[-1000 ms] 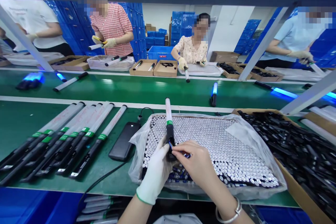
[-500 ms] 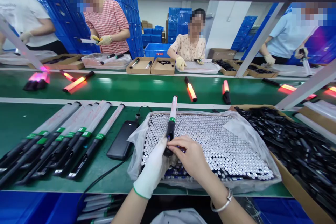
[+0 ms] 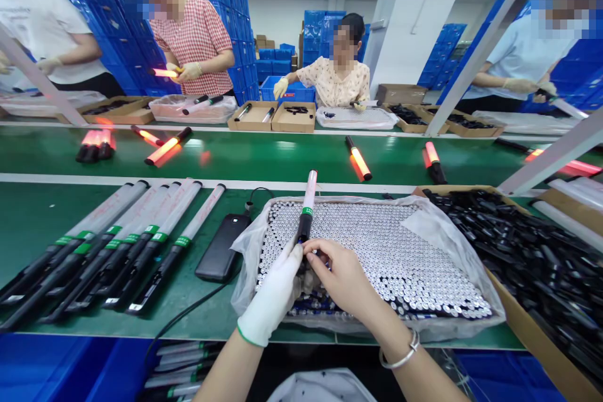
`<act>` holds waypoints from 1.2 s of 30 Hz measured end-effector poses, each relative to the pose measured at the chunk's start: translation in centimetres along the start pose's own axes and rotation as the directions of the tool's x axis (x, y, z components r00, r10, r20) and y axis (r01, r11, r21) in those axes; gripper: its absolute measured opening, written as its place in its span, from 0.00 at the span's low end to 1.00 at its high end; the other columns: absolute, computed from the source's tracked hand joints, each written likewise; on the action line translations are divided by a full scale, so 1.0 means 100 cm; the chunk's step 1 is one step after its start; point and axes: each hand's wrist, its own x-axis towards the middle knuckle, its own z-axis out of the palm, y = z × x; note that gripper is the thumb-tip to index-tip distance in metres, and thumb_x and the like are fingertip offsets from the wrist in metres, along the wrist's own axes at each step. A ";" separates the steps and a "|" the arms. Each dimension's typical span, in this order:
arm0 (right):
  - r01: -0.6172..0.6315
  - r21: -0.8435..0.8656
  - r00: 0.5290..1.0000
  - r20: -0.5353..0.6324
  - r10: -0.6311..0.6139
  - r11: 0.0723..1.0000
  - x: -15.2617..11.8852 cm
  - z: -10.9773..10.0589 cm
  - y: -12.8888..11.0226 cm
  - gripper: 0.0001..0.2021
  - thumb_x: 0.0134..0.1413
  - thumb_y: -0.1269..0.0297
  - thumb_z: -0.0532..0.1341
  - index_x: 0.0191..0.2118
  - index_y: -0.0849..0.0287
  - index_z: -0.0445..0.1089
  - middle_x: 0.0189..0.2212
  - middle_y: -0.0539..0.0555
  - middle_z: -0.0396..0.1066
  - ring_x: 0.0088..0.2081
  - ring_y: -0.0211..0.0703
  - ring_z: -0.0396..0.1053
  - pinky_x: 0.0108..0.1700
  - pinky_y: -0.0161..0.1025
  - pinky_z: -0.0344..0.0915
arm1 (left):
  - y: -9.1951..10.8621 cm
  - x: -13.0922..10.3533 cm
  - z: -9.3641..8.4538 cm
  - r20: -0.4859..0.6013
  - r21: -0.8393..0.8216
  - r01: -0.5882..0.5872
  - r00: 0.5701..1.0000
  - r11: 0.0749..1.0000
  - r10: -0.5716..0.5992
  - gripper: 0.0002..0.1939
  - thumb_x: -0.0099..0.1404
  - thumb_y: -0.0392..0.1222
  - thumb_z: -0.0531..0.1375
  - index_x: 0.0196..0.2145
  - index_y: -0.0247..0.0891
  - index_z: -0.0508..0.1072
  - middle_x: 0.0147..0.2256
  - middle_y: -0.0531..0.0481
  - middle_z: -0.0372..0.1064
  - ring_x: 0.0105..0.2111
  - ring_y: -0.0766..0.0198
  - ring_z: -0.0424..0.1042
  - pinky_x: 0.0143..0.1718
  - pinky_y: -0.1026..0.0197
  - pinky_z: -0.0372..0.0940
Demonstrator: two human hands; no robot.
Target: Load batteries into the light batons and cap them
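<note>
My left hand (image 3: 276,289), in a white glove, is wrapped round the black handle of a baton (image 3: 308,201) that has a clear tube and a green band. The baton points away from me, over the near part of a plastic-lined tray (image 3: 490,320) of upright batteries (image 3: 367,232). My right hand (image 3: 342,273) is bare, with a bracelet at the wrist. Its thumb and fingertips are pinched together at the handle, beside my left thumb; what they hold there is too small to make out.
Several batons (image 3: 155,239) and a black power bank (image 3: 222,245) with a cable lie at left. A box of black parts (image 3: 532,251) stands at right. Lit batons (image 3: 358,160) lie on the green belt (image 3: 264,157); people work beyond it.
The lit batons on the belt have shifted right. The person across in the patterned top has reached an arm out toward the blue bin. My hands have barely moved at the baton handle.
</note>
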 end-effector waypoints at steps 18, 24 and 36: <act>-0.204 0.716 0.955 -0.005 0.296 0.668 0.008 0.006 0.003 0.32 0.54 0.52 0.64 0.62 0.57 0.58 0.27 0.46 0.61 0.23 0.32 0.52 0.24 0.32 0.49 | 0.023 -0.044 0.005 0.246 0.482 -0.288 0.951 0.827 0.188 0.27 0.72 0.48 0.49 0.67 0.49 0.51 0.67 0.57 0.47 0.67 0.65 0.43 0.67 0.62 0.39; -0.162 0.770 0.954 -0.038 0.298 0.617 -0.001 0.012 -0.001 0.24 0.53 0.52 0.65 0.54 0.55 0.64 0.26 0.45 0.59 0.23 0.32 0.56 0.23 0.32 0.50 | 0.021 -0.044 0.001 0.179 0.446 -0.205 0.974 0.871 0.138 0.27 0.71 0.49 0.50 0.66 0.45 0.55 0.67 0.56 0.48 0.66 0.65 0.46 0.67 0.61 0.42; -0.189 0.787 0.956 0.012 0.292 0.587 0.006 0.026 0.012 0.37 0.45 0.42 0.66 0.56 0.59 0.60 0.21 0.41 0.54 0.18 0.29 0.46 0.19 0.31 0.45 | 0.002 -0.008 -0.002 0.095 0.300 -0.202 0.979 0.932 0.182 0.27 0.60 0.51 0.61 0.56 0.41 0.71 0.59 0.46 0.64 0.63 0.49 0.55 0.65 0.47 0.47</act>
